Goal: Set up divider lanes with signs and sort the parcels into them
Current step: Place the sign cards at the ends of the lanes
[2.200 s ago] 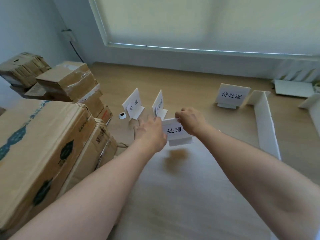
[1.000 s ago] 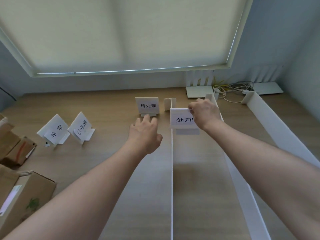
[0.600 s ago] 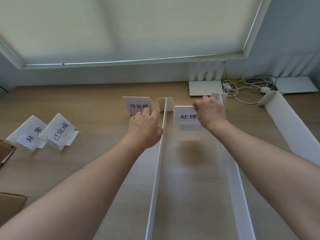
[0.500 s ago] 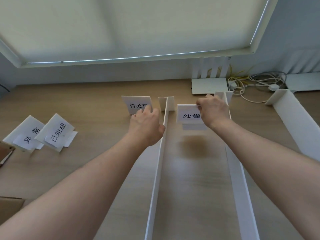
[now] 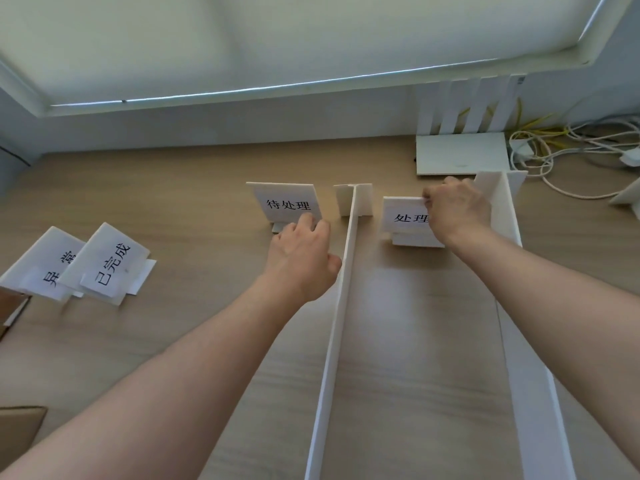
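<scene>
My right hand (image 5: pixel 457 213) pinches the top right edge of a white sign reading 处理 (image 5: pixel 405 218), which stands at the far end of the lane between two white dividers, the left divider (image 5: pixel 341 306) and the right divider (image 5: pixel 512 278). My left hand (image 5: pixel 303 258) hovers left of the left divider, fingers loosely bent, just in front of a standing sign reading 待处理 (image 5: pixel 285 204). Two more signs, one reading 已完成 (image 5: pixel 110 265) and one reading 异常 (image 5: pixel 38 268), stand tilted at the left.
A third white divider end (image 5: pixel 627 199) shows at the right edge. A white board (image 5: pixel 462 153) and tangled cables (image 5: pixel 568 140) lie by the far wall. Cardboard parcel corners show at the left edge, one at mid height (image 5: pixel 10 306) and one lower down (image 5: pixel 19 434).
My right hand carried the 处理 sign from beside the parcels into the lane between the dividers and lowered it toward the floor. My left hand moved alongside toward the 待处理 sign.
</scene>
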Tool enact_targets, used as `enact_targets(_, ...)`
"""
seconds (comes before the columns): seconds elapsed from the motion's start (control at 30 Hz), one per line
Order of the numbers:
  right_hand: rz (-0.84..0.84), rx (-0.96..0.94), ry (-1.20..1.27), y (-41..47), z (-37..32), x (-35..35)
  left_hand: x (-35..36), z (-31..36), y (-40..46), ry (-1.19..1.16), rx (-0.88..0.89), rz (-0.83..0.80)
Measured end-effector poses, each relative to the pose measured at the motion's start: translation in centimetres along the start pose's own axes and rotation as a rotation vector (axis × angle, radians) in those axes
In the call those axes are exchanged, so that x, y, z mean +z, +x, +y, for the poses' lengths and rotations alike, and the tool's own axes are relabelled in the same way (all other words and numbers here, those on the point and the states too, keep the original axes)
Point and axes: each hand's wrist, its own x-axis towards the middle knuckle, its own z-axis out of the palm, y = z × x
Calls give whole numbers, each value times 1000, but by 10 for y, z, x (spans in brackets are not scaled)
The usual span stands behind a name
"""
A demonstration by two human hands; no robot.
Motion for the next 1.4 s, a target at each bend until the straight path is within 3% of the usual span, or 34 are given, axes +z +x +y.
enact_targets(0.4,-47,16,67,3,-24,3,4,-23,-5,-37,-53,-21)
enact_targets(0.63,10,-142,162,-33,-73,-45,-20,-58,-60,-98,-174,-38)
enact_targets(1.0,12,-561,208,-147,-268,-127,-63,-188,-205,-109,-374,30)
enact_targets(1.4,4,-473,147,-270,-449,-149,-79,-352,-328,-108,-314,15)
